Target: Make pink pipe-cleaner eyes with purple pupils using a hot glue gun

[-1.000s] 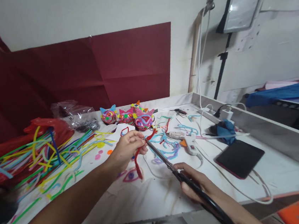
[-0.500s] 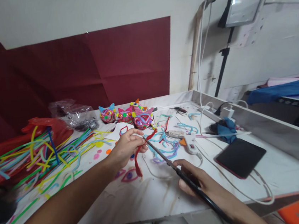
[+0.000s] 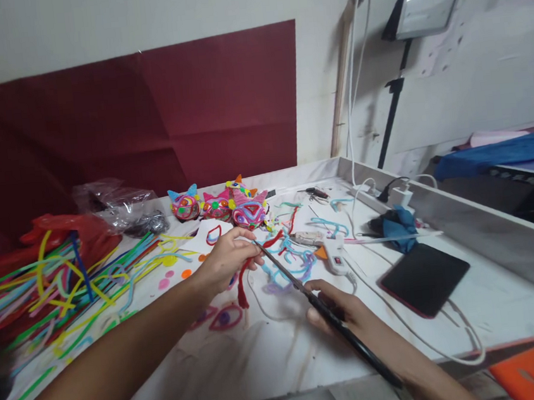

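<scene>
My left hand [image 3: 232,259] is closed in a pinch on a red pipe cleaner [image 3: 241,290], which hangs down below the fingers. A pair of scissors [image 3: 323,308] with dark handles is in my right hand [image 3: 338,310], its fingers wrapped round the grips. The blades point up and left, and their tips reach my left fingertips. Whether they touch the pipe cleaner I cannot tell. Below my left hand lies a pink eye shape [image 3: 226,317] with a purple centre. Another red piece [image 3: 272,239] shows just right of my fingertips.
Colourful eared figures [image 3: 249,212] stand at the back. Loose pipe cleaners [image 3: 65,278] are heaped at left by a red plastic bag [image 3: 77,236]. To the right are a glue gun [image 3: 336,256], its cable, a black tablet [image 3: 425,279] and a blue cloth [image 3: 401,230].
The camera view has shifted slightly, so the tabletop things sit a little further left. Both hands keep nearly the same pose, with the scissor tips still at my left fingertips.
</scene>
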Motion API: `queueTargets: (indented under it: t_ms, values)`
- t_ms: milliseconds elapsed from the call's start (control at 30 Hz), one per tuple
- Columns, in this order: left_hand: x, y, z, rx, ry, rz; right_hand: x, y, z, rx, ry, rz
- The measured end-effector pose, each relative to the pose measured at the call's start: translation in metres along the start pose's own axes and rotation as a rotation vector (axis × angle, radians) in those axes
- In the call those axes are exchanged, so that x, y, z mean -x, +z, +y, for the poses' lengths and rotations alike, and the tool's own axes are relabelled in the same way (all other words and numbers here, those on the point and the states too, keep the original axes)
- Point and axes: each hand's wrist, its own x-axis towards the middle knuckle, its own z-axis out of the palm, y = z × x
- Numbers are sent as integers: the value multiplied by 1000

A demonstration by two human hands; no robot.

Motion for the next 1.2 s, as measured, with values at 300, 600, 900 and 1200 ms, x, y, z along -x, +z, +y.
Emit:
queueTargets:
  t_ms: [300, 600, 900, 1200]
  values:
    - [-12, 5, 0, -31, 1, 6, -7, -2, 10, -8, -24, 28]
    - [-15, 6, -1, -1, -13, -26, -15, 1, 35, -105, -44, 81]
    - [-14, 7, 4, -119, -68, -43, -17, 1, 37, -121, -36, 56]
    - [-14, 9, 8, -136, -71, -37, -1, -15, 2, 7, -66, -4]
